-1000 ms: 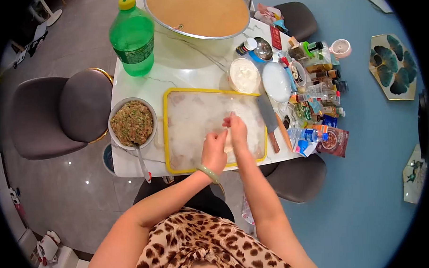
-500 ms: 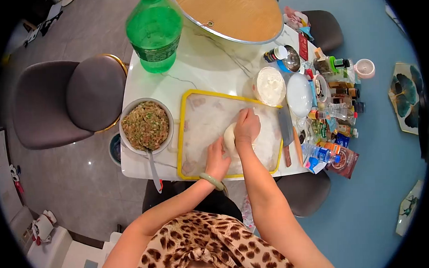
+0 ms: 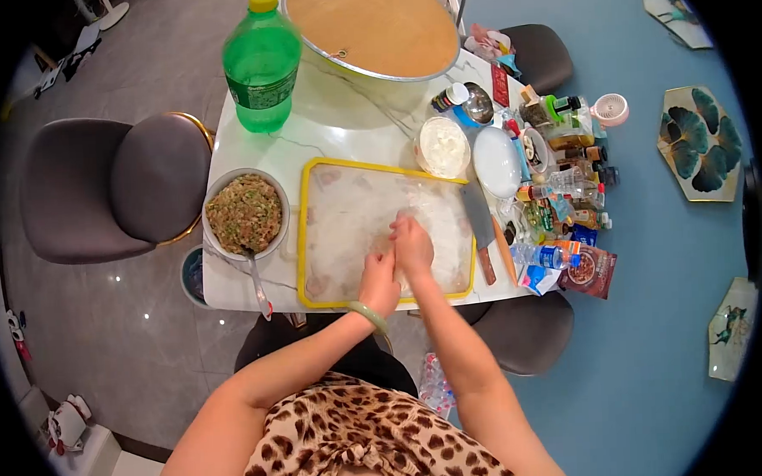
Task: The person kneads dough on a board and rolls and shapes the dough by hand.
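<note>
My left hand (image 3: 380, 282), with a pale green bangle at its wrist, meets my right hand (image 3: 413, 247) over the board. The fingers of both are curled around pale dough, which they almost wholly hide. Beneath them lies a floured board (image 3: 342, 210) with a yellow rim. A cleaver (image 3: 479, 222) rests along its right edge, beside a wooden rolling pin (image 3: 505, 249). Behind the board stands a bowl of white flour (image 3: 443, 147). To the left is a bowl of minced filling (image 3: 244, 213) with a spoon in it.
A large green bottle (image 3: 262, 74) and a big round lid (image 3: 374, 28) stand at the back. On the right are a white oval plate (image 3: 497, 162), several condiment bottles (image 3: 567, 152) and a water bottle (image 3: 545, 256). A grey chair (image 3: 115, 188) stands at the left.
My hands have come together over the dough, which showed more plainly half a second ago, when they were farther apart. The camera view has shifted.
</note>
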